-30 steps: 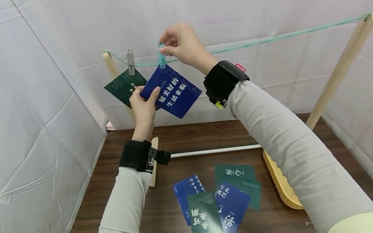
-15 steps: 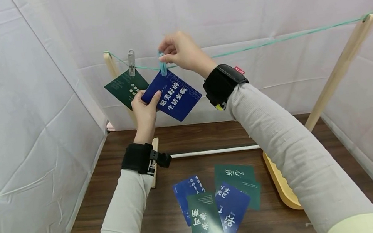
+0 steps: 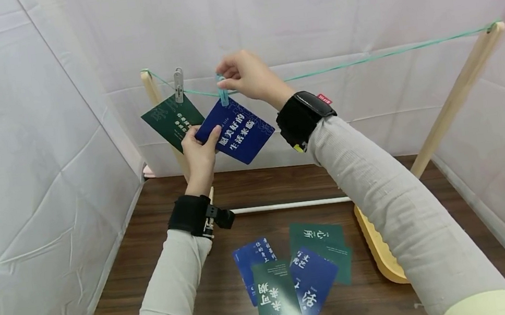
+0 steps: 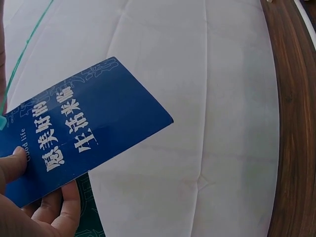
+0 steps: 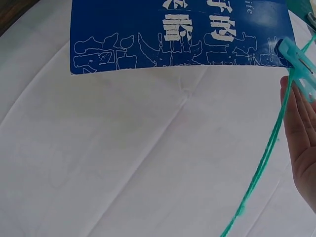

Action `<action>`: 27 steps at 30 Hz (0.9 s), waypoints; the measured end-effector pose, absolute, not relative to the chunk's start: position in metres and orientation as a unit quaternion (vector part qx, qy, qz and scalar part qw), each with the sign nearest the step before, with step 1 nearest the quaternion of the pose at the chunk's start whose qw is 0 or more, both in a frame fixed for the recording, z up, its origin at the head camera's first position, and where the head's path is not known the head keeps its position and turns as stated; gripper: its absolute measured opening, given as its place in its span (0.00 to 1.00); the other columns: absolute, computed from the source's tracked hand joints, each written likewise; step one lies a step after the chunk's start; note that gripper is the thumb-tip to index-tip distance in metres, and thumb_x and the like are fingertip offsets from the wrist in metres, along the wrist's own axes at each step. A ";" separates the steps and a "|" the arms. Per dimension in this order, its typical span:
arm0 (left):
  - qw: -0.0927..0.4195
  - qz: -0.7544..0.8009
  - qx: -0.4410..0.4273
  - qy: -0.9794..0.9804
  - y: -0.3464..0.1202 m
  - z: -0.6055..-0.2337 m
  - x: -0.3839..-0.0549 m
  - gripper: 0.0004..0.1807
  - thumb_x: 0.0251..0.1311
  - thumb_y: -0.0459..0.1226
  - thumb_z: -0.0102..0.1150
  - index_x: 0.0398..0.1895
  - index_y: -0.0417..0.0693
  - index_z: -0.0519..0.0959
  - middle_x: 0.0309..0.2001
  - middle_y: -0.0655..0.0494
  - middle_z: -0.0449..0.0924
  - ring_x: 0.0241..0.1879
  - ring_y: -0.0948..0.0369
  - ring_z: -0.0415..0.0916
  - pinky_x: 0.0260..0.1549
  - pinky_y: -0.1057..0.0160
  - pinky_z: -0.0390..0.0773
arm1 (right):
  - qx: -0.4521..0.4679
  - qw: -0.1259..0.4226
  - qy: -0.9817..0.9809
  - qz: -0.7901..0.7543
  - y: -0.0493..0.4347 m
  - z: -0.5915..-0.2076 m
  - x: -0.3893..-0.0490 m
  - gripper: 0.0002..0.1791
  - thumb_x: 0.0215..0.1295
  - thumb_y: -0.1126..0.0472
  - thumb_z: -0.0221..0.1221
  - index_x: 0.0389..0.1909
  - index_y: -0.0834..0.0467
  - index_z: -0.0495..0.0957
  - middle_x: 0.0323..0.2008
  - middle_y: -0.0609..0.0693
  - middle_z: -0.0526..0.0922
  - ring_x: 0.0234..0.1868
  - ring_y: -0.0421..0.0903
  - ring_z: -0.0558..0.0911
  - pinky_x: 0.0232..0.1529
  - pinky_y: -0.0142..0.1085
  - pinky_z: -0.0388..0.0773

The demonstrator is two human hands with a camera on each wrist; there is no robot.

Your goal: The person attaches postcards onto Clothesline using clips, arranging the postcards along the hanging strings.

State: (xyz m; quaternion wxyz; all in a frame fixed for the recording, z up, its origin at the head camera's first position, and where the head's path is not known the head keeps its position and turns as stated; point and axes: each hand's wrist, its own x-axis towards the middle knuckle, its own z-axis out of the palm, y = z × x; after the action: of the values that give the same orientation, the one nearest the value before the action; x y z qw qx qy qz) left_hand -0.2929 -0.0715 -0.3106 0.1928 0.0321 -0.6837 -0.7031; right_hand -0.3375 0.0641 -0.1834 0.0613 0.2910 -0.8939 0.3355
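My left hand (image 3: pixel 200 153) pinches a blue card (image 3: pixel 245 135) by its left corner, thumb in front and fingers behind, as the left wrist view also shows. At the card's top corner sits a light blue clothespin (image 3: pixel 223 92), which my right hand (image 3: pixel 249 79) holds between thumb and fingers. In the right wrist view the clothespin (image 5: pixel 298 61) lies over the green string (image 5: pixel 264 163) and the card's corner. Beside it a green card (image 3: pixel 173 119) hangs from a grey clothespin (image 3: pixel 179 85), partly hidden by my left hand and the blue card.
The string runs between two wooden posts, the right post (image 3: pixel 458 98) tilted. Several blue and green cards (image 3: pixel 278 296) overlap on the dark wooden table (image 3: pixel 214 309). A yellow tray (image 3: pixel 379 247) is partly under my right arm. A white rod (image 3: pixel 291 205) crosses the back.
Both hands have lowered slightly with the blue card and the light blue clothespin, and the string now sags at that clothespin. The cards on the table have stayed put.
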 end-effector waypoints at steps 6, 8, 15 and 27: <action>0.192 -0.717 0.020 -0.670 -0.072 -0.315 -0.292 0.11 0.61 0.36 0.60 0.41 0.40 0.72 0.42 0.40 0.82 0.39 0.58 0.81 0.35 0.70 0.81 | 0.294 0.056 -0.899 0.321 0.063 -0.183 -0.338 0.20 0.67 0.65 0.55 0.58 0.68 0.71 0.54 0.62 0.78 0.55 0.52 0.78 0.56 0.37 0.75; 0.196 -0.715 0.022 -0.670 -0.075 -0.321 -0.290 0.12 0.60 0.36 0.61 0.42 0.39 0.72 0.35 0.45 0.82 0.35 0.61 0.81 0.35 0.69 0.81 | 0.297 0.049 -0.900 0.315 0.062 -0.184 -0.337 0.21 0.68 0.64 0.54 0.60 0.67 0.70 0.55 0.62 0.78 0.55 0.52 0.78 0.56 0.37 0.75; 0.193 -0.714 0.037 -0.672 -0.089 -0.344 -0.277 0.14 0.58 0.35 0.62 0.43 0.36 0.73 0.25 0.59 0.80 0.24 0.71 0.78 0.33 0.69 0.81 | 0.297 0.051 -0.900 0.313 0.064 -0.187 -0.336 0.22 0.69 0.63 0.53 0.61 0.66 0.68 0.54 0.62 0.77 0.55 0.53 0.78 0.57 0.38 0.74; 0.142 -0.712 0.071 -0.684 -0.095 -0.371 -0.269 0.15 0.60 0.36 0.61 0.46 0.37 0.73 0.21 0.67 0.77 0.23 0.73 0.78 0.30 0.73 0.80 | 0.268 0.067 -0.911 0.306 0.066 -0.186 -0.336 0.27 0.69 0.56 0.53 0.66 0.62 0.64 0.61 0.60 0.72 0.60 0.53 0.74 0.60 0.39 0.71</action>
State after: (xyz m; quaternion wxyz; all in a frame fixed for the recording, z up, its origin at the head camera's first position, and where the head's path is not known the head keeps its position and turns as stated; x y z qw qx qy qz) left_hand -0.2687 -0.0954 -0.3707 0.1419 0.0708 -0.6840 -0.7121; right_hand -0.3362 0.0658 -0.1864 0.0673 0.2682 -0.9110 0.3058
